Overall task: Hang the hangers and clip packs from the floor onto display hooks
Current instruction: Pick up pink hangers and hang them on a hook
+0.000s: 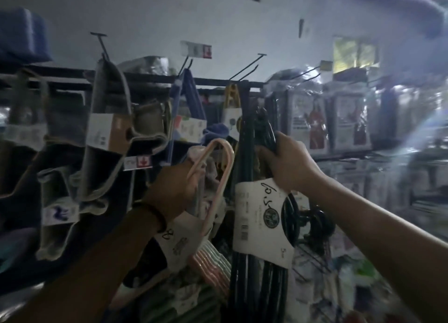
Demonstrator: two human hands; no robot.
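My right hand (288, 167) grips a pack of black hangers (254, 225) near its hook end, raised just below the display rail (213, 81). A white paper band (259, 216) with handwriting wraps that pack. My left hand (174, 189) grips a pack of pink hangers (213, 177) by its hook, lower and to the left. A white band (179, 240) wraps the pink pack too. A bare display hook (247, 66) juts out above the black pack. The frame is dim and blurred.
Grey hanger packs (106, 133) hang at the left, with blue hangers (191, 97) and yellow ones (232, 97) on the rail. Bagged goods (339, 118) fill the shelves at right. Other hooks (101, 43) stick out above. More hangers (206, 274) lie below.
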